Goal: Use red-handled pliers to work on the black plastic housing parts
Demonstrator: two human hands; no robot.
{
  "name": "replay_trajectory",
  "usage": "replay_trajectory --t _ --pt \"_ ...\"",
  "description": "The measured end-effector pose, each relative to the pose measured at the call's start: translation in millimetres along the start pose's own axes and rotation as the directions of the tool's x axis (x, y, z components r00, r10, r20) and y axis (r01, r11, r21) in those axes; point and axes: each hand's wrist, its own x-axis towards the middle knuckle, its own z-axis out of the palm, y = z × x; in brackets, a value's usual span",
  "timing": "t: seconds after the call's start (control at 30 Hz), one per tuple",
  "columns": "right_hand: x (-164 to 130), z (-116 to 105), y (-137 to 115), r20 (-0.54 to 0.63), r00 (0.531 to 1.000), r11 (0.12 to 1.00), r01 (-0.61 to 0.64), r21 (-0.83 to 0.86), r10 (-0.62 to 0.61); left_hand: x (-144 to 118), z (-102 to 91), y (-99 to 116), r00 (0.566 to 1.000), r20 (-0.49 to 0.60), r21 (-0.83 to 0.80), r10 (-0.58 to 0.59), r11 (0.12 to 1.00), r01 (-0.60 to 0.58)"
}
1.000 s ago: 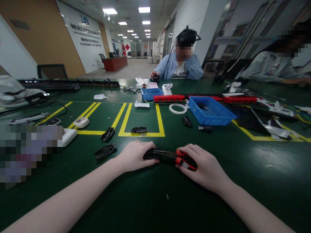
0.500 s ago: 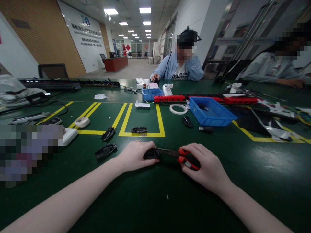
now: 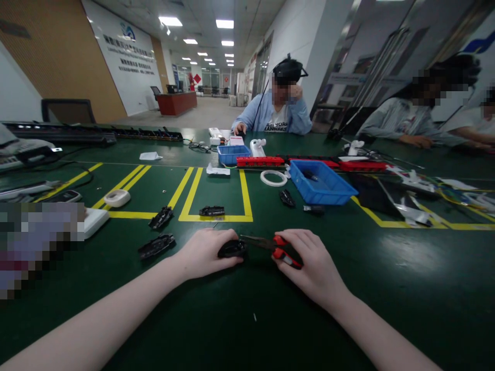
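My left hand [image 3: 211, 252] grips a small black plastic part [image 3: 232, 249] between thumb and fingers, just above the green table. In my right hand [image 3: 307, 255] are needle-nose pliers [image 3: 278, 248] with red and black handles. Their jaws point left toward the part, slightly parted, with the tips close to its upper right edge; whether they touch it I cannot tell. Similar black parts lie nearby: a long one [image 3: 157, 246] by my left wrist, another [image 3: 161, 218] behind it, and a third [image 3: 212, 211] on the yellow tape line.
A blue bin [image 3: 323, 183] stands at the right, a smaller blue bin [image 3: 233, 153] farther back. A white ring [image 3: 274, 178], a tape roll [image 3: 117, 198] and red strips [image 3: 260, 162] lie around. A small pale sliver [image 3: 254, 317] sits in front. People sit across the table.
The plier jaws have come slightly apart and drawn back from the black part. The whole view has shifted a little, so the scene sits farther left.
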Motion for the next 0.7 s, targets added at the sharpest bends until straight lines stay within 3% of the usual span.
replay_trajectory --t 0.23,0.6,0.7 --pt "-0.3 -0.5 0.2 -0.056 0.998 0.999 0.037 -0.019 -0.038 0.0 0.9 -0.7 1.000 -0.003 0.001 0.004 1.000 -0.004" --pt "-0.6 1.3 0.3 0.011 0.986 0.971 -0.165 0.171 0.165 -0.2 0.1 -1.5 1.000 -0.006 -0.026 0.006 1.000 -0.006" --pt "0.7 2.4 -0.8 0.055 0.985 0.975 -0.169 0.147 0.162 -0.1 0.7 -1.7 1.000 -0.015 -0.009 0.001 1.000 -0.001"
